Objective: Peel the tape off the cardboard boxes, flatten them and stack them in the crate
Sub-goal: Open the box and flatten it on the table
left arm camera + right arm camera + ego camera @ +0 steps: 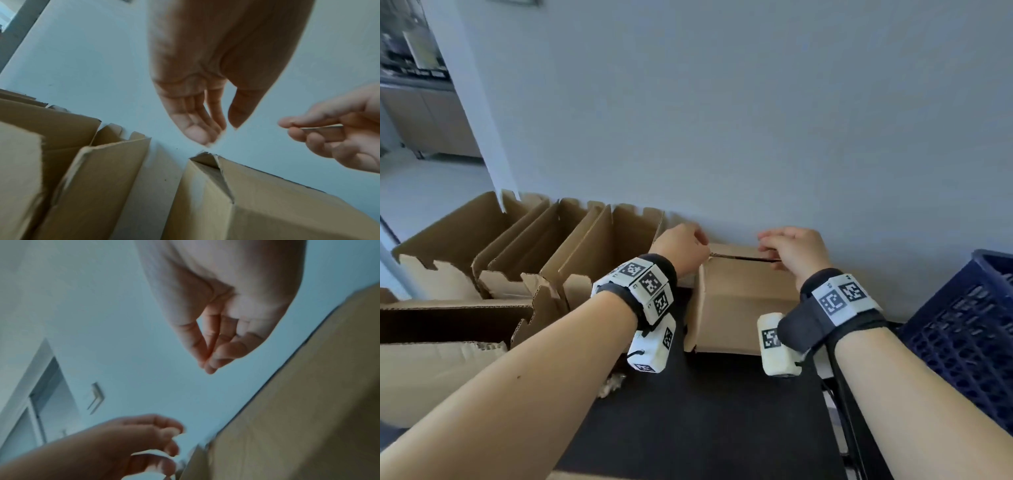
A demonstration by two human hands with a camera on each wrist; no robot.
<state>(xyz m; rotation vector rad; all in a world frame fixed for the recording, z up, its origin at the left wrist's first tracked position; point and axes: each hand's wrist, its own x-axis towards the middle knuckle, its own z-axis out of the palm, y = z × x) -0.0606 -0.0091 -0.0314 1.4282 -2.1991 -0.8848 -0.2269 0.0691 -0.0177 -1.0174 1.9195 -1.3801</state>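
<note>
Bare forearms, no sleeves. Each wrist has a black fabric strap (654, 291) carrying boxy white camera modules (650, 346) with black-and-white square markers. Thin black cable (842, 394) trails beside the right strap.

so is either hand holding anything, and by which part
The right hand pinches a brown strip, likely tape, by its end, between thumb and fingers. The left hand has its fingertips together at the box corner; whether it grips anything cannot be told.

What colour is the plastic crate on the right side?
Dark blue, with a perforated wall; the crate shows best in the head view.
</note>
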